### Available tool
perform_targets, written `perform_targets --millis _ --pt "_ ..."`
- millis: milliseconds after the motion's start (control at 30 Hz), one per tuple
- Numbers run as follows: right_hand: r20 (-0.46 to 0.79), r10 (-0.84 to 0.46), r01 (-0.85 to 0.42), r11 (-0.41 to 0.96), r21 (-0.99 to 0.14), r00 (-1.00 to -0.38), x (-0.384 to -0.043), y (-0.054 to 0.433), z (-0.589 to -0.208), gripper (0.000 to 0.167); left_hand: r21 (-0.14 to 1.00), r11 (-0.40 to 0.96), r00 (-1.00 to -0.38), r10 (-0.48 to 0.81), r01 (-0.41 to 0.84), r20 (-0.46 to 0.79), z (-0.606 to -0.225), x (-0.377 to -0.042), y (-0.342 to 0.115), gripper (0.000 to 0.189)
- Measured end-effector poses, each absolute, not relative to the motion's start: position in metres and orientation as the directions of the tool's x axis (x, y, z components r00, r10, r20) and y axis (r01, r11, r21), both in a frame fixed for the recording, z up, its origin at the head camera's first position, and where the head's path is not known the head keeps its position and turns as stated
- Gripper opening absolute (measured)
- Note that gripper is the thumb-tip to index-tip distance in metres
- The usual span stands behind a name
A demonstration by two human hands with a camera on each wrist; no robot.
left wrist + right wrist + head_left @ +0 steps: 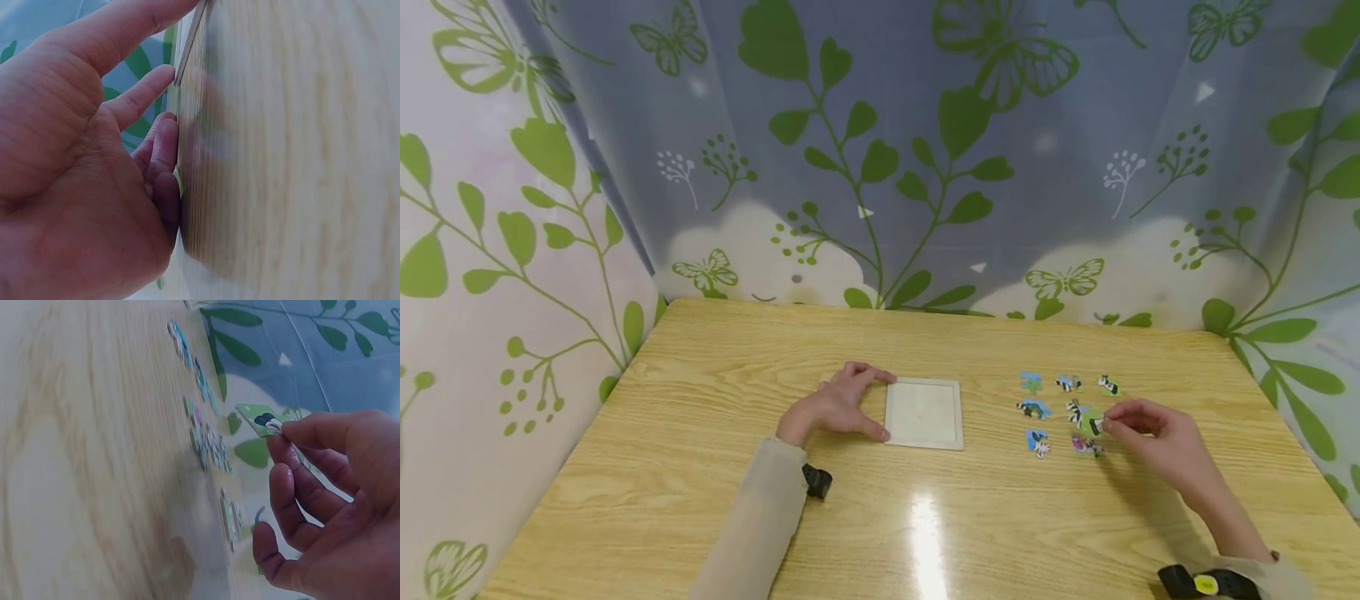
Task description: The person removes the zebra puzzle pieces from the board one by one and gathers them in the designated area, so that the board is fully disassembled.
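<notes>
At the left side of a square, pale puzzle tray (923, 414), my left hand (838, 404) spreads its thumb and index finger to the two corners. The left wrist view shows this hand (81, 156) beside the tabletop, its thumb and index finger straight against the tray's thin edge (190, 44). My right hand (1165, 437) pinches a green puzzle piece (262, 420) with a black-and-white print between thumb and index finger. In the right wrist view the piece is raised off the table, and the other fingers of the hand (337, 500) are bent.
Several animal puzzle pieces lie in loose rows under and beyond the right hand, among them a blue-and-green piece (1031, 382), a dark striped one (1033, 408) and a pink one (1086, 447). Patterned curtains (880, 167) border the wooden table (850, 517).
</notes>
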State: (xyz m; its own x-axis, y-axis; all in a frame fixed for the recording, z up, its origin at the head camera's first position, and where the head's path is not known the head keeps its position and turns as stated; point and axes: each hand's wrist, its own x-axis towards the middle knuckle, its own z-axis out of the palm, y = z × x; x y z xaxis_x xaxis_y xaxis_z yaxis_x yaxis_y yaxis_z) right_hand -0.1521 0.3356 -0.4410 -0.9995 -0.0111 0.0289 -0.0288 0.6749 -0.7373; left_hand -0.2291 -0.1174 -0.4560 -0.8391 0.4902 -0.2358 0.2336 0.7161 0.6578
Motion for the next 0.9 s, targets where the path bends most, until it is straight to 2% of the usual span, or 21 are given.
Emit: perform_targets --millis 367,900 --pt "-0.037 -0.027 0.004 0.755 -0.655 -0.999 -0.141 0.366 -0.448 0.026 0.647 0.726 -0.841 0.484 0.231 -0.242 -0.455 -0.229 -0.118 0.079" --pt "-0.121 -0.023 0.053 0.81 -0.584 -0.992 -0.149 0.376 -0.456 0.028 0.643 0.72 -0.834 0.503 0.26 -0.227 -0.455 -0.226 -0.12 0.082"
